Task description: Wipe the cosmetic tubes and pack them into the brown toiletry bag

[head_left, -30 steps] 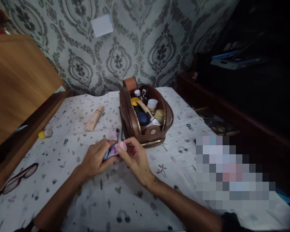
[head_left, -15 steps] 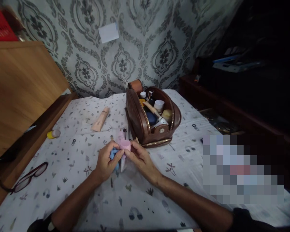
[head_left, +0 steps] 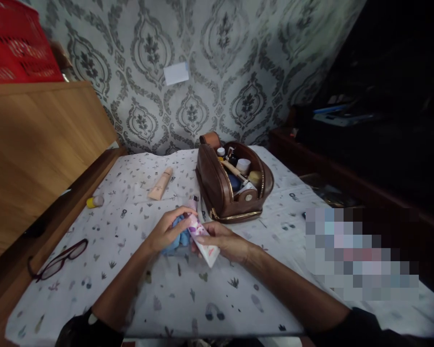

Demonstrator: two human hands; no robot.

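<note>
Between my hands is a white and pink squeeze tube [head_left: 205,246], tilted with its flat end toward me. My right hand [head_left: 229,242] is closed around the tube's lower part. My left hand [head_left: 169,228] is closed on a crumpled blue cloth [head_left: 176,242], its thumb resting at the upper end of the tube. Just beyond my fingers lies a pinkish bottle with a shiny cap [head_left: 194,198], partly hidden. A brown toiletry bag [head_left: 215,185] stands unzipped behind my right hand, with jars, bottles and a brush inside.
On the patterned sheet lie a peach tube [head_left: 161,183], a small yellow-capped bottle [head_left: 94,201] and dark red eyeglasses [head_left: 62,260]. A wooden panel [head_left: 47,144] and red basket [head_left: 21,43] border the left. A blurred patch [head_left: 361,255] covers the right side.
The tube has turned from nearly upright, pink cap facing me, to lying with its printed side showing. My right hand has shifted down along it. The view has tilted and shifted left.
</note>
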